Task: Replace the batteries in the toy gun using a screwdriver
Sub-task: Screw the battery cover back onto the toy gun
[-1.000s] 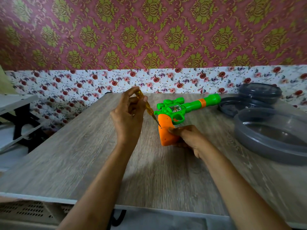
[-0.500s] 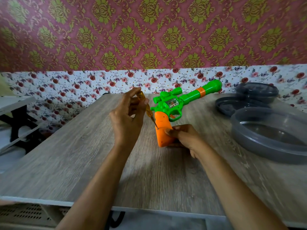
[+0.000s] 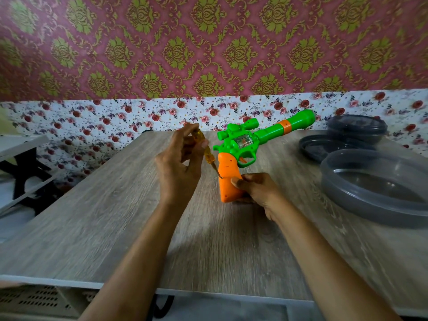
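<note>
A green toy gun (image 3: 250, 140) with an orange grip (image 3: 228, 179) stands tilted above the wooden table (image 3: 115, 216), barrel pointing up and to the right. My right hand (image 3: 257, 191) grips the lower part of the orange grip. My left hand (image 3: 179, 165) pinches a screwdriver (image 3: 205, 149) with a clear amber handle. Its metal tip touches the left side of the orange grip, where a small screw hole shows.
Three grey plastic pieces sit at the table's right: a large round container (image 3: 375, 188), a flat lid (image 3: 324, 147) and a smaller tub (image 3: 356, 127). A floral wall runs behind the table. A white shelf with a dark frame (image 3: 23, 167) stands at the left.
The gun has been tilted up off the table, so its barrel now points higher. The screwdriver tip has stayed against the orange grip throughout.
</note>
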`<state>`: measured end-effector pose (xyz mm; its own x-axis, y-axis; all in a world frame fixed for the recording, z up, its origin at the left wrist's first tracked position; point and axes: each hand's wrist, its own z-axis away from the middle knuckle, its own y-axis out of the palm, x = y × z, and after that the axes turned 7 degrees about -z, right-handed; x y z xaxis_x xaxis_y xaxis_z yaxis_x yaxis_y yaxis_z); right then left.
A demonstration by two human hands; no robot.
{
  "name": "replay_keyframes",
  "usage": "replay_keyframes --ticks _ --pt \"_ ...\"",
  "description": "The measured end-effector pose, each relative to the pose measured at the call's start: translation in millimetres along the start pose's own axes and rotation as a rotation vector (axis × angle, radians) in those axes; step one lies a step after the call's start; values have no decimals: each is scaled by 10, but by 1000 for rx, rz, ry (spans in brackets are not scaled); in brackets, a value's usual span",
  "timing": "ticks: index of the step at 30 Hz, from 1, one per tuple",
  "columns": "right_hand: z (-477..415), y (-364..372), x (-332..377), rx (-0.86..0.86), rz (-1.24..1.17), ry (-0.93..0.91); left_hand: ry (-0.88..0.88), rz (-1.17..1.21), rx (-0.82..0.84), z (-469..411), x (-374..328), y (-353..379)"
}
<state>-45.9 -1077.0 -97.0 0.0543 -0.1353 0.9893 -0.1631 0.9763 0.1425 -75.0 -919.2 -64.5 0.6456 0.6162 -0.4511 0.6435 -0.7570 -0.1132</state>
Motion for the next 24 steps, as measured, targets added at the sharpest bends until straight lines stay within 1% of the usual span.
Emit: replay_keyframes --ticks 11,17,24 --pt "15 6 8 2 -7 17 12 -25 12 4 7 12" --pt "22 -2 6 25 -2 19 80 -89 18 10 -27 19" --pt "26 -10 15 15 -14 23 107 -102 0 11 -5 18"
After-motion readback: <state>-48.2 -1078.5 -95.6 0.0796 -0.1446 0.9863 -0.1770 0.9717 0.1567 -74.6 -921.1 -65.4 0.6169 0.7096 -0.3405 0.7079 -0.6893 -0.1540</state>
